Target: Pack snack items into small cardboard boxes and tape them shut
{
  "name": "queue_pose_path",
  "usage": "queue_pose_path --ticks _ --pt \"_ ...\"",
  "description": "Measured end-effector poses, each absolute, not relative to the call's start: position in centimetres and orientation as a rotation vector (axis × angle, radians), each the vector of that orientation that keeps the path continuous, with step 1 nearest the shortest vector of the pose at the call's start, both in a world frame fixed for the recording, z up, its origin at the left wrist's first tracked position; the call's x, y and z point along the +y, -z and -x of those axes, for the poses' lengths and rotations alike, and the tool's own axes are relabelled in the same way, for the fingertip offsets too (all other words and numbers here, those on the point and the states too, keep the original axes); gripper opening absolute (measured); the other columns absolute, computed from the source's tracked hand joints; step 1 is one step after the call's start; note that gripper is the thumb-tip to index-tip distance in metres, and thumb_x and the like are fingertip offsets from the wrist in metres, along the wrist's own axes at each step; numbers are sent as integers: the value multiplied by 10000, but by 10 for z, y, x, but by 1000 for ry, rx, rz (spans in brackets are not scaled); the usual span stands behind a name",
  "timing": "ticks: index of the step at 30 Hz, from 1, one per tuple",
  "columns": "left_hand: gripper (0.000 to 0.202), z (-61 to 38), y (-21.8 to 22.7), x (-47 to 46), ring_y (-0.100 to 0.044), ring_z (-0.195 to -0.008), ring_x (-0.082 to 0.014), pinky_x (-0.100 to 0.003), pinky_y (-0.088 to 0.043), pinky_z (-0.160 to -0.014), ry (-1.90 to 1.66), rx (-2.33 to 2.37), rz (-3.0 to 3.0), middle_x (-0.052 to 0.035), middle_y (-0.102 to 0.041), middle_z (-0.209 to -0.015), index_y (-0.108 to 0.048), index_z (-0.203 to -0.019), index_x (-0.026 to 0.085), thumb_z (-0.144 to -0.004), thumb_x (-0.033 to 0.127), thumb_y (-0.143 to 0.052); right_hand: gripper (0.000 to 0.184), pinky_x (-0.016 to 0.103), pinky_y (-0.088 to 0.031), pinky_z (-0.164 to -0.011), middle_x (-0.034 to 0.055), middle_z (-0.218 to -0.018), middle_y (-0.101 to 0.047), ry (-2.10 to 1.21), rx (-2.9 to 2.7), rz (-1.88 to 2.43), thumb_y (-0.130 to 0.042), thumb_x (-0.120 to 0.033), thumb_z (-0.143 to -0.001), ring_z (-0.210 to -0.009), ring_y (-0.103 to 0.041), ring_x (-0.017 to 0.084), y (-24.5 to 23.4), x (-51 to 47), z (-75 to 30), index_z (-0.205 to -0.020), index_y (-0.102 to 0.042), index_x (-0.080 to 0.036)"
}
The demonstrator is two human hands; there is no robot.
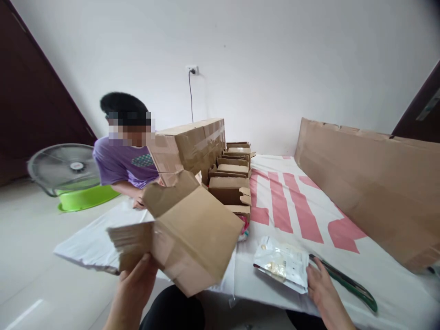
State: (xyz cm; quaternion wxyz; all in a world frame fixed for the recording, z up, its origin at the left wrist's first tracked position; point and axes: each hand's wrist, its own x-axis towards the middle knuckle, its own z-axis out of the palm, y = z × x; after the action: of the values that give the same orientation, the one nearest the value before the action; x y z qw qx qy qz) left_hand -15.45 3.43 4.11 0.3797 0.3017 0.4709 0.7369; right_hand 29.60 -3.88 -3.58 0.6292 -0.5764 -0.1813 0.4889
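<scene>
My left hand, closed on a flap of an open cardboard box, keeps the box tilted above my knees with its flaps spread. On the right, a shiny white pouch is gripped along its right edge by my right hand, low over the cloth-covered surface. Just beyond that hand lies a long tool with a green handle and a dark metal part; its kind is unclear. Small pink and blue items peek out behind the box, mostly hidden.
Several open cardboard boxes stand in a row beside a large taped carton. A cardboard panel rises on the right. Across from me sits a person in a purple shirt, near a fan and a green basin.
</scene>
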Motion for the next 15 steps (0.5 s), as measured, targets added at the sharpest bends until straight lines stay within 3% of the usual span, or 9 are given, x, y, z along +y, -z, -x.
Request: queue_pose_path --ticks 2,4,6,8,12,15 --pt "293 168 -41 28 -654 -854 -189 -240 -551 -750 -1926 1262 -896 36 -728 -841 -716 -869 266 -628 407 -805 1033 373 -559 -869 79 -1582 -272 -939 -592 1408 -859 -481 -534 -1249 -543 330 45 -43 -299 -1430 -363 -343" --pt "255 178 -41 20 -649 -828 -206 -249 -539 -748 -1875 1354 -1224 3 -728 -806 -740 -782 244 -619 428 -809 930 431 -461 -1024 44 -1616 -156 -784 -889 1483 -874 -404 -494 -1375 -378 369 53 -46 -302 -1343 -505 -316" --pt "256 181 -41 13 -660 -802 -232 -274 -532 -730 -1706 1419 -1608 -35 -740 -807 -763 -765 243 -639 464 -787 723 478 -295 -1146 27 -1607 -182 -649 -1150 1552 -840 -345 -528 -1440 -239 371 60 -48 -304 -1217 -628 -288" --pt "270 176 -40 9 -683 -792 -259 -300 -537 -712 -1538 1423 -1852 -60 -751 -824 -774 -813 254 -670 484 -759 599 503 -197 -1181 40 -1581 -252 -568 -1282 1595 -780 -316 -580 -1449 -217 363 65 -48 -305 -1166 -662 -280" --pt "253 158 -33 10 -707 -857 -287 -335 -563 -741 -1450 1343 -1967 -92 -753 -901 -745 -877 256 -764 473 -684 574 497 -187 -1187 46 -1565 -280 -498 -1360 1614 -660 -275 -631 -1439 -255 348 74 -46 -302 -1205 -636 -271" --pt "230 145 -22 16 -644 -1104 -311 -393 -539 -908 -1450 1318 -2026 -131 -676 -1190 -694 -989 243 -814 387 -651 598 466 -180 -1196 19 -1577 -253 -417 -1417 1602 -569 -237 -658 -1453 -230 316 81 -45 -302 -1254 -601 -271"
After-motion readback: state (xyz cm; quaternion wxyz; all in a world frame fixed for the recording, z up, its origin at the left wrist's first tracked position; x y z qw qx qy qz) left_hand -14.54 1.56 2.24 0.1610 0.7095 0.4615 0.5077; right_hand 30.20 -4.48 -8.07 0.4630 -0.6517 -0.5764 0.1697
